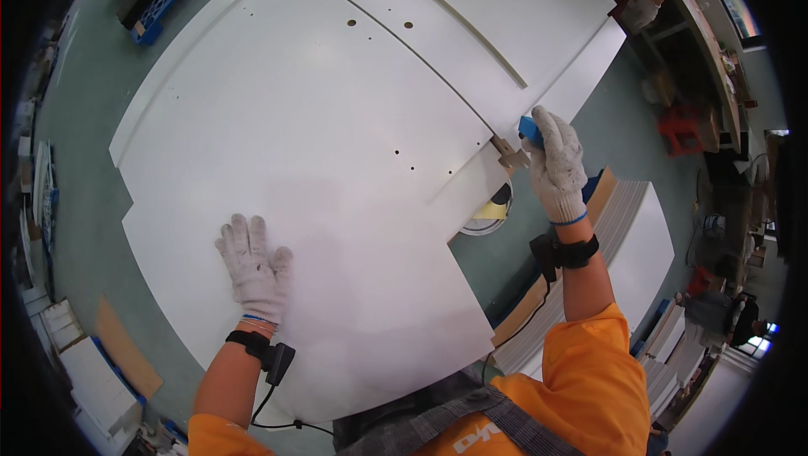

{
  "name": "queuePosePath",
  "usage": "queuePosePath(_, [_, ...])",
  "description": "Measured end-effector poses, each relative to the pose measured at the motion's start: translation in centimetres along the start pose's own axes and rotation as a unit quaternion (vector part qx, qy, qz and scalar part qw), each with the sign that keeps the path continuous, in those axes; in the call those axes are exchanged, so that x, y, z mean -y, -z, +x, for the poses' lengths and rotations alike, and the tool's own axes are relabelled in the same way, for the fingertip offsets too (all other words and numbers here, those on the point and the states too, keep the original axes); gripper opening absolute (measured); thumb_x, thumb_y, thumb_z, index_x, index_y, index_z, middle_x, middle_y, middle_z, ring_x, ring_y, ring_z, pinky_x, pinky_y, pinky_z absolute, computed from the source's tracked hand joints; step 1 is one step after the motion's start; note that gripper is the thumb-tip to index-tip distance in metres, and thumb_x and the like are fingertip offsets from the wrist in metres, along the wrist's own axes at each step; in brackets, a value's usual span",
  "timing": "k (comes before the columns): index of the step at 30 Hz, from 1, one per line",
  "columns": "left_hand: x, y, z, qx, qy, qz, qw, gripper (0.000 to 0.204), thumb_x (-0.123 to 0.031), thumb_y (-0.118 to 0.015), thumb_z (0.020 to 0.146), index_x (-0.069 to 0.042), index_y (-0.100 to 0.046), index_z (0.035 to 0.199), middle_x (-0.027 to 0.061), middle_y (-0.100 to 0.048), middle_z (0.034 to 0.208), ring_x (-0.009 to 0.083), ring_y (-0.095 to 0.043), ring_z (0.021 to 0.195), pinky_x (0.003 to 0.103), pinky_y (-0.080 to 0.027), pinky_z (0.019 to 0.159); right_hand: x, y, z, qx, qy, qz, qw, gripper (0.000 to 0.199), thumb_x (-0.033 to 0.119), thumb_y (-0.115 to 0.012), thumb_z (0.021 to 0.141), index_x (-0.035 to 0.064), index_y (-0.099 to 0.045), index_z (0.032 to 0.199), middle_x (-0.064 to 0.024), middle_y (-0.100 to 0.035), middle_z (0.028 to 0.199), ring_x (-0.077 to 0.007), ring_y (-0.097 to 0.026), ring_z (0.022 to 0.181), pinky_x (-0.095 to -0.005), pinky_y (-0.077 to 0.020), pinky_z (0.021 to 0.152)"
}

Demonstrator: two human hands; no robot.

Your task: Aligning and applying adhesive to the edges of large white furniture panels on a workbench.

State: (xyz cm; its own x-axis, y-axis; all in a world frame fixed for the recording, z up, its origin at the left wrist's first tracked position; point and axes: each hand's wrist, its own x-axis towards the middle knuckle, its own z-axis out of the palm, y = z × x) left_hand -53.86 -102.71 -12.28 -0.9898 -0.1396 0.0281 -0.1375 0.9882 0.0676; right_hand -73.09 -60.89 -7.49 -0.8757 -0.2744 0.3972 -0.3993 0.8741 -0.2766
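A large white panel [311, 119] with several small drilled holes spreads out in front of me. My left hand [255, 262], in a pale knit glove, lies flat on its near left part with the fingers spread. At the panel's right edge, my gloved right hand [557, 161] is closed around a small blue object [528, 130], whose kind I cannot make out because the fingers cover most of it. Just beside that hand, a brownish flat piece [509, 154] sits at the end of a dark seam; whether it belongs to the blue object is unclear.
Another white panel [547, 2] with a long groove adjoins at the far right. A stack of panels [619, 229] stands to my right, near a round white container [486, 225]. Another person's gloved hand [640, 13] shows at top right. A blue pallet [172, 8] lies far left.
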Motion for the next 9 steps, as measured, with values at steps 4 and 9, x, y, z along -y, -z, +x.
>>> queuePosePath(4, [0.1,0.2,0.1,0.017,0.014,0.011,1.000,0.061,-0.040,-0.045,0.093,-0.005,-0.037,0.142,0.0197,-0.027,0.151,0.0406,-0.018,0.140,0.054,-0.006,0.115,1.9,-0.3,0.0,-0.019,-0.023,0.038,0.999,0.047,0.003,-0.067,0.078,0.0069,-0.056,0.123,-0.0153,-0.061,0.112,-0.0326,-0.059,0.103,-0.0401,-0.0482,0.088])
queuePosePath(9, [0.3,0.0,0.1,0.048,0.035,0.003,0.998,0.070,-0.051,-0.049,0.091,-0.007,-0.036,0.144,0.0174,-0.023,0.153,0.0399,-0.014,0.142,0.054,-0.005,0.116,4.1,-1.9,-0.3,-0.003,-0.127,0.170,0.977,0.053,0.008,-0.070,0.079,0.0080,-0.051,0.129,-0.0159,-0.061,0.111,-0.0311,-0.061,0.101,-0.0398,-0.0501,0.086])
